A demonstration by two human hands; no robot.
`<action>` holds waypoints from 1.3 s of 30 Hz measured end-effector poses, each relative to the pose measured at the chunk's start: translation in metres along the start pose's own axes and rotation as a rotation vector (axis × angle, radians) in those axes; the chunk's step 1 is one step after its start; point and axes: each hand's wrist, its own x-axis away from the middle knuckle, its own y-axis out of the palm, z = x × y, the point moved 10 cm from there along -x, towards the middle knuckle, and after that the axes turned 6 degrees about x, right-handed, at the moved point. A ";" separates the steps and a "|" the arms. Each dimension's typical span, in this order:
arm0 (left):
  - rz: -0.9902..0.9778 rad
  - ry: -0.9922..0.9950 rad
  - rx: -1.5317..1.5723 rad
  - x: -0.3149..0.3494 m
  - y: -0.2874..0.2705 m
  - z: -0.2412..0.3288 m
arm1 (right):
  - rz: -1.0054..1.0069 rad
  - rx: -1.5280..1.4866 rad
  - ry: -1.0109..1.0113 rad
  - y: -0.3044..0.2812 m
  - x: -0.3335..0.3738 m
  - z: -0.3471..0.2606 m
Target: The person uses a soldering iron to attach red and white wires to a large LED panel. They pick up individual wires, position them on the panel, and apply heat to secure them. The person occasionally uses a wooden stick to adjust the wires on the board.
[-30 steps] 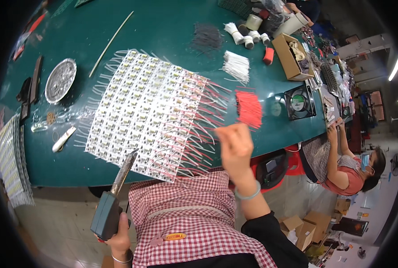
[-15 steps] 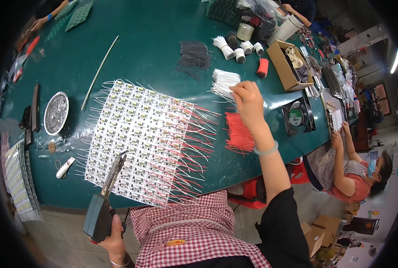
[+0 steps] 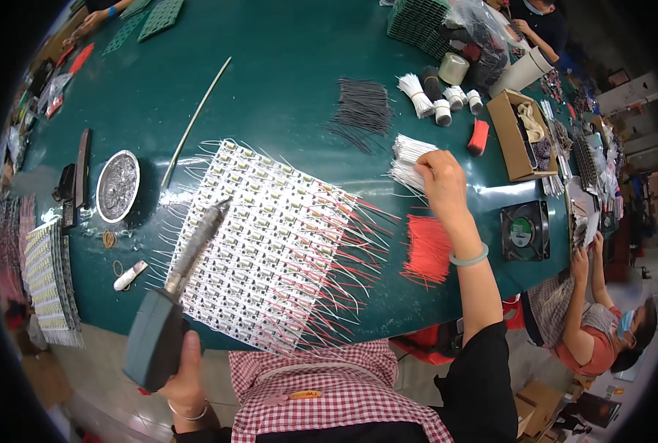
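My left hand (image 3: 183,378) is wrapped round the handle of a dark green soldering gun (image 3: 155,336). Its long metal nozzle reaches over a panel of white circuit boards (image 3: 259,244), the tip above the upper left part. Red and white wires fan out from the panel's right side, and thin white ones stick out on the left. With fingers pinched together, my right hand (image 3: 443,181) is at the right end of a pile of white wires (image 3: 410,159); its fingertips partly hide the wires they grip. A pile of red wires (image 3: 427,249) lies just below that hand.
Black wires (image 3: 363,105), tied white bundles (image 3: 416,96) and a cardboard box (image 3: 517,136) lie farther off. A black fan (image 3: 524,231) is at right. On the left are a round foil-like dish (image 3: 118,186) and a long pale rod (image 3: 196,122). A masked co-worker (image 3: 594,336) sits right.
The view has shifted, so the table's things appear farther right. The soldering gun's tip has moved up across the panel. My right hand stays pinched at the white wires.
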 end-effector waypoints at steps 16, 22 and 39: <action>0.164 -0.254 0.286 -0.072 0.042 0.030 | -0.068 0.045 -0.109 -0.023 -0.021 -0.028; 0.082 -0.456 0.319 -0.058 0.084 0.015 | -0.330 0.325 -0.438 -0.013 -0.039 -0.113; -0.045 -0.428 0.264 -0.047 0.105 -0.020 | -0.276 -0.064 -0.358 0.008 -0.027 -0.148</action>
